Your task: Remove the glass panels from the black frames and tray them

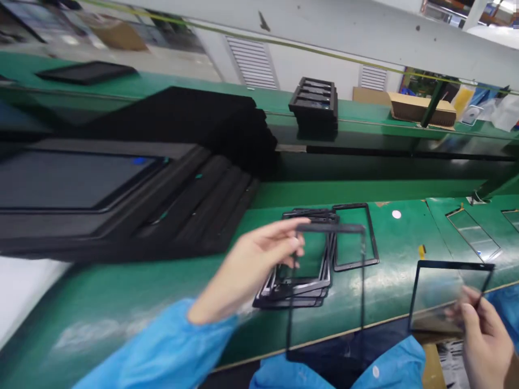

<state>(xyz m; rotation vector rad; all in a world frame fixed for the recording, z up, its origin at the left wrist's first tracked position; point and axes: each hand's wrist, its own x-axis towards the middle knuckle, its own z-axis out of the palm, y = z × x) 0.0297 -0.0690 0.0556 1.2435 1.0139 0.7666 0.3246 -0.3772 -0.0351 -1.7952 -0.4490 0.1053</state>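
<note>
My left hand (pixel 270 246) pinches a thin black rectangular frame (pixel 330 229) by its upper left corner. The frame hangs upright and blurred in front of a loose pile of similar black frames (pixel 300 298) on the bench. Another such frame (pixel 375 237) lies flat beside the pile, to its right. In my right hand (pixel 482 329) is a clear glass panel with a black border (pixel 436 292), gripped at its right edge and tilted. A small yellow-orange connector tab (pixel 422 252) shows just above the panel.
Stacked black foam trays (pixel 190 200) fill the left, a dark screen panel (pixel 73 178) lying in the top one. More glass panels (pixel 474 235) lie at the right. On the back shelf stand a stack of small black trays (pixel 314 102) and a cardboard box (pixel 421 111).
</note>
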